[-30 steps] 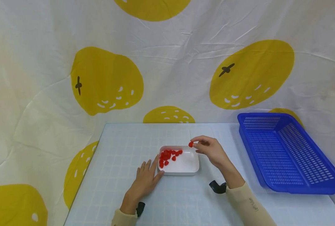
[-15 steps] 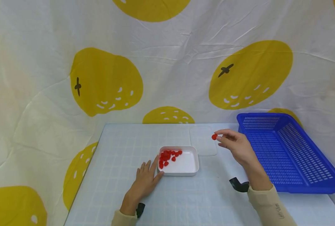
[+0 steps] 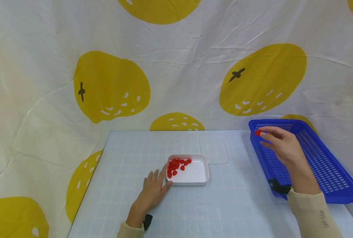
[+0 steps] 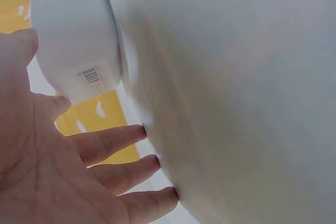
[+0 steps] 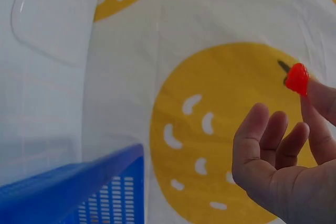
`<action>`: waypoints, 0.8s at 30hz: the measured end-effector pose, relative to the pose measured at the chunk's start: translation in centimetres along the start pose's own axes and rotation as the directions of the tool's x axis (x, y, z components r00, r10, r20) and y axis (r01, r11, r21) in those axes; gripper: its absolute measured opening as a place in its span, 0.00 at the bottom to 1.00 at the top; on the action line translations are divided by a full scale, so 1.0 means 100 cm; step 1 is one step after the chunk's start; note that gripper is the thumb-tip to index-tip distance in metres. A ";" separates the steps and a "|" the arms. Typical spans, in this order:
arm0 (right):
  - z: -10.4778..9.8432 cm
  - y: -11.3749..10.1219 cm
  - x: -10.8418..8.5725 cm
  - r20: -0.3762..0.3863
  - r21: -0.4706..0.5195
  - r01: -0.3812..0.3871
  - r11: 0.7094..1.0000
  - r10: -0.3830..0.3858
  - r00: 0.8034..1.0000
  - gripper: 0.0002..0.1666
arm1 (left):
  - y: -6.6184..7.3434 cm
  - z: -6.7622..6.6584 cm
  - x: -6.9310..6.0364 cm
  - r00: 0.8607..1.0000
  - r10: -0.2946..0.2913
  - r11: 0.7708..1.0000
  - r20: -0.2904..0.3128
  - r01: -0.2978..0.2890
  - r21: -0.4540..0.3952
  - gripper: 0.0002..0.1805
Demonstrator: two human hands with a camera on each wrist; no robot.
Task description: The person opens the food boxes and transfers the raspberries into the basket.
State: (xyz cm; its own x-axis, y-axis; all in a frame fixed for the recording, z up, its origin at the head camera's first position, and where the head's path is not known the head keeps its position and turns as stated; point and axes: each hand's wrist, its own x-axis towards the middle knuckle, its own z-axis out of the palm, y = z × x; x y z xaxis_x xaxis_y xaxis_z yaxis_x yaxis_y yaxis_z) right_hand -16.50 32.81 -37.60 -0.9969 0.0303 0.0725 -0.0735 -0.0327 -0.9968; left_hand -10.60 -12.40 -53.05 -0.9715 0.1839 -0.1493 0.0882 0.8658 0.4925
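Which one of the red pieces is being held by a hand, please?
The red piece pinched in the right hand, raised in the air; the other visible pieces lie in the white box.

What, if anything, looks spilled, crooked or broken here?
Nothing looks spilled or broken: the right hand pinches one red piece, and the other pieces lie inside the white box. Slightly odd is the blue basket, whose near-right corner seems to jut past the edge of the table.
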 end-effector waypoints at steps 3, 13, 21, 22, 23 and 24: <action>-0.018 0.000 0.007 -0.032 -0.070 -0.059 0.996 0.057 0.998 0.18 | -0.001 0.000 0.000 1.000 -0.007 1.000 0.000 0.007 0.007 0.45; -0.072 0.033 0.042 -0.059 -0.367 -0.260 0.893 0.257 0.965 0.27 | -0.003 0.001 0.001 1.000 -0.006 1.000 -0.007 0.006 -0.003 0.44; -0.096 0.070 0.065 -0.029 -0.334 -0.395 0.856 0.410 0.912 0.09 | -0.005 0.002 0.002 1.000 0.002 1.000 -0.020 -0.002 -0.005 0.44; -0.097 0.073 0.067 -0.028 -0.326 -0.408 0.853 0.423 0.906 0.07 | -0.004 0.002 0.003 1.000 0.002 1.000 -0.019 -0.002 -0.006 0.44; -0.098 0.075 0.068 -0.027 -0.322 -0.419 0.849 0.434 0.900 0.08 | -0.004 0.001 0.003 1.000 0.002 1.000 -0.017 -0.002 -0.009 0.44; -0.099 0.076 0.068 -0.025 -0.309 -0.431 0.848 0.445 0.895 0.08 | -0.004 0.001 0.003 1.000 0.001 1.000 -0.014 -0.001 -0.010 0.44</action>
State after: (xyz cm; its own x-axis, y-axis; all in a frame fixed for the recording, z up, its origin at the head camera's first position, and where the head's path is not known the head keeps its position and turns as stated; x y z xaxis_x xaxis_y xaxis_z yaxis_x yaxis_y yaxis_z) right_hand -23.56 42.62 -45.07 -0.9243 0.0378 -0.3799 0.3756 0.2678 -0.8872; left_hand -10.86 -12.61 -53.39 -0.9745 0.1778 -0.1369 0.0866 0.8608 0.5014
